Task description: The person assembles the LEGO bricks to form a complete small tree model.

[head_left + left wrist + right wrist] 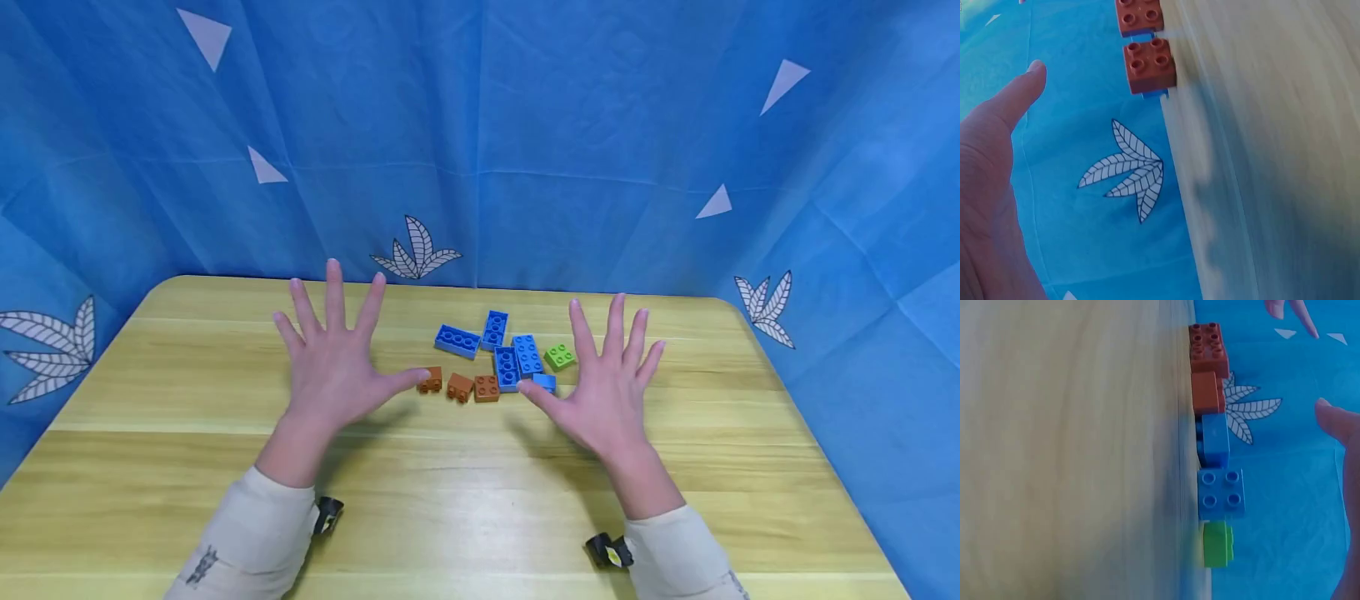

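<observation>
My left hand (333, 375) is held up above the table with its fingers spread and nothing in it. Its thumb overlaps a brown toy brick (432, 381) in the head view. On the other side, my right hand (609, 398) is spread the same way, palm bare, its thumb overlapping the small blue brick (544, 382). Between the hands lie loose bricks: another brown brick (460, 387), a third brown brick (487, 388), a long blue brick (457, 341) lying hollow side toward me, several more blue bricks (527, 354) and a lime green brick (559, 357).
The bricks lie on a light wooden table (450, 533) with rounded far corners. A blue curtain (570, 150) printed with white leaves and triangles hangs behind and at both sides. Small black devices are worn at the left cuff (258, 517) and right cuff (675, 546).
</observation>
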`<action>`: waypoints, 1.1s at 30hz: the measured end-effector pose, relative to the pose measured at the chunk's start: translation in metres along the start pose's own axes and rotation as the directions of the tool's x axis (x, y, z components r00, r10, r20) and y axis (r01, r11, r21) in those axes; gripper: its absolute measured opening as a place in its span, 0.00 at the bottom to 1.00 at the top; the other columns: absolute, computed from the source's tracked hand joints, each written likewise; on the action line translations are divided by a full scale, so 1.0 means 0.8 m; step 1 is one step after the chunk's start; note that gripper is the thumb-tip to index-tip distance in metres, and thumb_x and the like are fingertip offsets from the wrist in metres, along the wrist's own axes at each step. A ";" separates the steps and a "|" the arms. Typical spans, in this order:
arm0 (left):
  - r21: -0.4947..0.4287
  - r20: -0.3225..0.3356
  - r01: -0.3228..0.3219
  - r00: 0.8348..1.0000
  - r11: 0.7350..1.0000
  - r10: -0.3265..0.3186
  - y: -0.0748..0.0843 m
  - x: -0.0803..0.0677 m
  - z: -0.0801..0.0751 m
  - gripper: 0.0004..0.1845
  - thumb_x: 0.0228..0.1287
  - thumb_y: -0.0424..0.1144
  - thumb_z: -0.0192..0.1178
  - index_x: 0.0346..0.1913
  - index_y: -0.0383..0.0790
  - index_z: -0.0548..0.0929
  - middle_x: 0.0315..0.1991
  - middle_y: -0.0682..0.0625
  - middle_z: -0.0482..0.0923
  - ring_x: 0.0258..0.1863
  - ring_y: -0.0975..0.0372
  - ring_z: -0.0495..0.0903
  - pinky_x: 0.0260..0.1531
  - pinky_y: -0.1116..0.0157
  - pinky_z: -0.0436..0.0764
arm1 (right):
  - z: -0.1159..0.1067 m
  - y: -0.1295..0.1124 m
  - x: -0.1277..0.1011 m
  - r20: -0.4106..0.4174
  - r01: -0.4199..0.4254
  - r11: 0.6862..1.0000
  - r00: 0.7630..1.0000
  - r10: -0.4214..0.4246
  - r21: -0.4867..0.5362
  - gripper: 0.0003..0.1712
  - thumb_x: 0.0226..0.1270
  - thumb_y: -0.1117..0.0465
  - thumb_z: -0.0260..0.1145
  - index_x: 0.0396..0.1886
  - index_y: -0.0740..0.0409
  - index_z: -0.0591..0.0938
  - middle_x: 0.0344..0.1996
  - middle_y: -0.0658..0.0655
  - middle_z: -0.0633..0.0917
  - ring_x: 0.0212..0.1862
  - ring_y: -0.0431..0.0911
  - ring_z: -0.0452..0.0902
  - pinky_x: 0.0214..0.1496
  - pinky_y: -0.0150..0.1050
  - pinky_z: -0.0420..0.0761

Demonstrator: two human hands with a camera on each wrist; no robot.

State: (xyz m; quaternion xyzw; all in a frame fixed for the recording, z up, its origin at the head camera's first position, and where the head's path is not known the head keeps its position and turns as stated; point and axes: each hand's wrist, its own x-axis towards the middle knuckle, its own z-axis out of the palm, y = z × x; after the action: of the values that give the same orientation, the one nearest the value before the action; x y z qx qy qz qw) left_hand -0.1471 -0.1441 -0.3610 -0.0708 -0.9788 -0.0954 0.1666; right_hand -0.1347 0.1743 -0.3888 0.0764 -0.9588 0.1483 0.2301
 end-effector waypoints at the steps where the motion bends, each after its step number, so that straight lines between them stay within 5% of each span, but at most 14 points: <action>1: -0.002 -0.001 -0.003 1.000 1.000 0.003 0.002 0.000 0.000 0.65 0.29 0.87 0.45 0.73 0.64 0.37 0.70 0.48 0.13 0.63 0.43 0.10 0.52 0.38 0.18 | 0.000 -0.002 0.000 -0.018 0.010 1.000 1.000 -0.009 0.017 0.64 0.39 0.19 0.58 0.75 0.36 0.47 0.73 0.54 0.30 0.70 0.57 0.17 0.61 0.63 0.23; 5: -0.015 -0.019 -0.016 1.000 1.000 0.015 0.010 -0.002 0.001 0.65 0.30 0.86 0.47 0.74 0.63 0.38 0.71 0.49 0.14 0.65 0.44 0.12 0.55 0.38 0.23 | 0.001 -0.012 -0.004 -0.126 0.089 0.983 0.990 -0.069 0.158 0.59 0.43 0.27 0.65 0.74 0.39 0.54 0.74 0.54 0.43 0.72 0.56 0.30 0.65 0.62 0.35; 9: -0.061 -0.085 -0.049 0.995 0.997 0.044 0.016 -0.005 0.005 0.63 0.34 0.80 0.57 0.74 0.62 0.41 0.73 0.48 0.19 0.68 0.42 0.23 0.58 0.33 0.42 | 0.007 -0.024 -0.011 -0.194 0.184 0.918 0.974 -0.121 0.351 0.51 0.48 0.37 0.68 0.71 0.46 0.62 0.68 0.52 0.62 0.69 0.51 0.52 0.63 0.57 0.57; 13: -0.169 -0.180 -0.108 0.981 0.980 0.077 0.023 -0.010 0.012 0.59 0.37 0.72 0.65 0.74 0.57 0.50 0.73 0.43 0.39 0.68 0.41 0.44 0.52 0.37 0.61 | 0.016 -0.035 -0.021 -0.159 0.184 0.841 0.980 -0.118 0.510 0.44 0.51 0.44 0.71 0.68 0.49 0.67 0.60 0.50 0.72 0.59 0.46 0.67 0.54 0.50 0.71; 17: -0.335 -0.201 -0.143 0.977 0.931 0.077 0.032 -0.016 0.019 0.54 0.42 0.63 0.70 0.72 0.51 0.58 0.64 0.40 0.59 0.58 0.47 0.62 0.46 0.47 0.71 | 0.023 -0.043 -0.030 -0.069 0.115 0.763 0.993 -0.092 0.636 0.39 0.52 0.51 0.74 0.65 0.48 0.71 0.54 0.51 0.76 0.52 0.49 0.73 0.44 0.47 0.78; 21: -0.457 -0.146 -0.115 0.988 0.882 0.054 0.042 -0.023 0.026 0.46 0.45 0.56 0.72 0.67 0.44 0.66 0.49 0.47 0.71 0.46 0.55 0.71 0.41 0.57 0.76 | 0.032 -0.049 -0.038 0.023 0.036 0.685 0.997 -0.077 0.728 0.34 0.52 0.56 0.75 0.60 0.51 0.75 0.46 0.56 0.81 0.43 0.51 0.78 0.37 0.43 0.81; 25: -0.521 -0.051 -0.075 0.997 0.850 0.057 0.050 -0.029 0.030 0.29 0.48 0.50 0.72 0.52 0.40 0.77 0.36 0.51 0.75 0.36 0.57 0.75 0.33 0.64 0.76 | 0.042 -0.052 -0.044 0.089 -0.024 0.642 0.994 -0.070 0.766 0.25 0.53 0.60 0.75 0.52 0.56 0.80 0.37 0.59 0.83 0.33 0.47 0.81 0.30 0.40 0.81; 29: -0.551 0.058 -0.061 0.992 0.832 0.111 0.054 -0.032 0.034 0.18 0.50 0.47 0.72 0.39 0.40 0.80 0.31 0.50 0.76 0.30 0.57 0.74 0.30 0.65 0.75 | 0.050 -0.055 -0.047 0.156 -0.083 0.649 0.986 -0.056 0.757 0.22 0.52 0.61 0.75 0.48 0.59 0.82 0.35 0.57 0.83 0.30 0.43 0.80 0.30 0.37 0.81; 33: -0.571 0.137 -0.058 0.977 0.819 0.164 0.055 -0.032 0.042 0.16 0.51 0.44 0.71 0.39 0.39 0.80 0.32 0.50 0.77 0.31 0.59 0.74 0.32 0.66 0.75 | 0.057 -0.057 -0.048 0.213 -0.134 0.682 0.976 -0.033 0.719 0.25 0.51 0.63 0.75 0.51 0.57 0.80 0.34 0.55 0.82 0.29 0.41 0.79 0.32 0.35 0.80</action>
State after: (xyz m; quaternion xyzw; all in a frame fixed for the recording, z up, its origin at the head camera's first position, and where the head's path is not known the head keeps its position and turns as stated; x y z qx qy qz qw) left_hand -0.1258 -0.0970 -0.3936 -0.1823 -0.9121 -0.3633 0.0542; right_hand -0.1100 0.1194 -0.4337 0.1501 -0.8406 0.5151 0.0745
